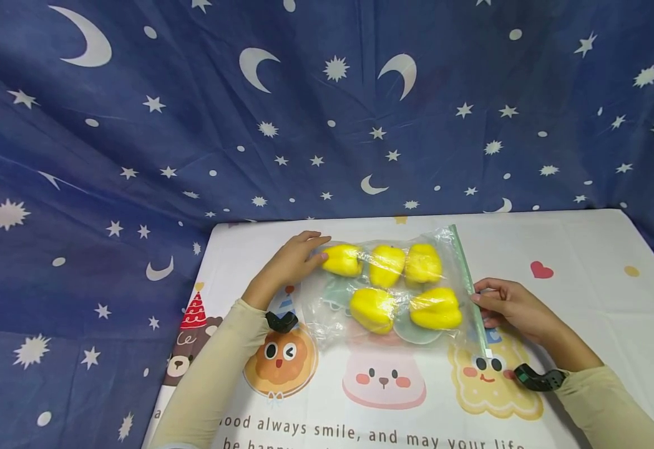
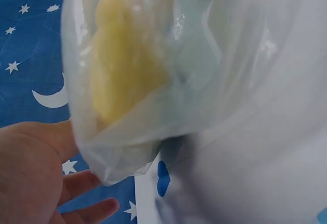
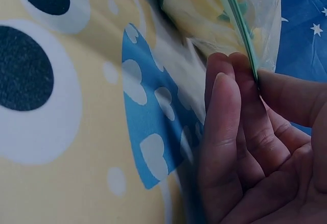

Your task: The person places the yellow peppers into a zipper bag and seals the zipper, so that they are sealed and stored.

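A clear zip bag [image 1: 397, 350] holding several yellow bell peppers [image 1: 436, 308] lies on the printed tablecloth. My left hand [image 1: 296, 259] is at its far left corner, thumb touching the plastic beside one pepper. In the left wrist view, fingers [image 2: 84, 183] stretch out loosely under the bag's corner, and part of the thumb is hidden behind the plastic. On the other side, my right hand [image 1: 509, 305] pinches the green zip strip [image 1: 467, 274] between thumb and fingers. The right wrist view shows that strip [image 3: 240, 25] held at the fingertips.
The white tablecloth [image 1: 585, 299] carries cartoon faces, a red heart and lettering. A dark blue curtain [image 1: 304, 112] with moons and stars hangs behind and to the left. Pale green patches show through the bag; I cannot tell whether they are printed on it or beneath it.
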### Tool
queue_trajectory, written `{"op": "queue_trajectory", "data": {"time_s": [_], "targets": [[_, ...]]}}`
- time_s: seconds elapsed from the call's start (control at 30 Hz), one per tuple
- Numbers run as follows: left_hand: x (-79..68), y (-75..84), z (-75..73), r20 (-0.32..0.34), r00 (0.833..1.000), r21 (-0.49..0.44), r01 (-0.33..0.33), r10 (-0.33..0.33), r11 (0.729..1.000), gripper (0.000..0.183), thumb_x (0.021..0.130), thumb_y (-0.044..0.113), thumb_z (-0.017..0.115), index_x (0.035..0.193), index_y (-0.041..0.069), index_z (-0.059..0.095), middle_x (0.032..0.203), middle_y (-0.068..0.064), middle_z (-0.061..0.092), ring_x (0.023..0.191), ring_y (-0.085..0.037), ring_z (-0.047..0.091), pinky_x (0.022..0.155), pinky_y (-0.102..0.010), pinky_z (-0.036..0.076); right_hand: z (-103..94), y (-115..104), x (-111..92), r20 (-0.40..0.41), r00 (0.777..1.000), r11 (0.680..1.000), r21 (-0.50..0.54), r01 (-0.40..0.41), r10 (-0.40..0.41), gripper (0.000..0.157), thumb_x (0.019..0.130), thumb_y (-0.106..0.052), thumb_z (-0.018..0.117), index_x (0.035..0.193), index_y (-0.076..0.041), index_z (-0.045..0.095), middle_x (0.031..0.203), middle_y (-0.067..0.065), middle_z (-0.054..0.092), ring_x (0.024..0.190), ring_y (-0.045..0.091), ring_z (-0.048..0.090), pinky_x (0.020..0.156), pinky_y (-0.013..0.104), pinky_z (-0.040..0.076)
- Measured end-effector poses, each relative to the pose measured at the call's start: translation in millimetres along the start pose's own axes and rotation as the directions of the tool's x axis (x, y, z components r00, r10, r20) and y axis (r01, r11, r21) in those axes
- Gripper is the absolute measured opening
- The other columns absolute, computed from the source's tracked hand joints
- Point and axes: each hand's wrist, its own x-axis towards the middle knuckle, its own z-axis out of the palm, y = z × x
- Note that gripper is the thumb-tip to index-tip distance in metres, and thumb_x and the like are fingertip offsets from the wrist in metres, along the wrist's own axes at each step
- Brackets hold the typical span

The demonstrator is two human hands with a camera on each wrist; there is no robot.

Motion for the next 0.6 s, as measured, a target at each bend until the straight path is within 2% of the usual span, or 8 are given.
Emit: {"op": "queue_trajectory", "data": {"time_s": [0.27,0.4,0.53,0.6], "targets": [[1.9,-2.4,5.1,-0.003,1.0,-0.005,-0.001,0.001,1.0,0.05,0.106,0.039,0.052,0.152,0.02,0.051,0.159,-0.013,0.042,0.146,-0.038,0.042,0.12,-0.056,0.035,-1.1,0.3,-0.4,0.014,1.0,1.0,0.015,0.007,-0.007,0.036,0.101,-0.022,0.065,0.121,0.005,0.053,0.079,-0.001,0.068,0.069,0.015,0.065,0.068,0.03,0.063],[0.5,-1.5,6.6,-0.012,1.0,-0.005,0.002,-0.002,1.0,0.05,0.106,0.039,0.052,0.153,0.021,0.049,0.161,-0.015,0.038,0.146,-0.04,0.041,0.119,-0.058,0.036,-6.1,-1.5,-2.2,0.002,1.0,1.0,-0.003,0.003,-0.003,0.041,0.102,-0.024,0.063,0.127,0.006,0.052,0.081,0.002,0.07,0.07,0.018,0.067,0.069,0.03,0.063],[-6.4,-0.2,5.5,-0.028,0.999,-0.015,0.025,-0.025,1.0,0.051,0.106,0.04,0.052,0.154,0.024,0.047,0.164,-0.017,0.034,0.146,-0.041,0.04,0.117,-0.061,0.036,-18.2,-8.9,-6.9,-0.035,0.999,0.998,-0.055,0.03,-0.032,0.046,0.105,-0.028,0.059,0.135,0.006,0.05,0.094,0.005,0.075,0.08,0.021,0.072,0.072,0.032,0.063],[-12.6,0.4,3.5,-0.039,0.998,-0.02,0.047,-0.047,0.999,0.051,0.106,0.04,0.053,0.155,0.026,0.046,0.164,-0.015,0.033,0.147,-0.041,0.039,0.116,-0.063,0.036,-26.5,-14.6,-10.8,-0.058,0.997,0.994,-0.097,0.046,-0.052,0.047,0.106,-0.029,0.057,0.138,0.004,0.048,0.102,0.0,0.074,0.086,0.019,0.073,0.074,0.032,0.063]]}}
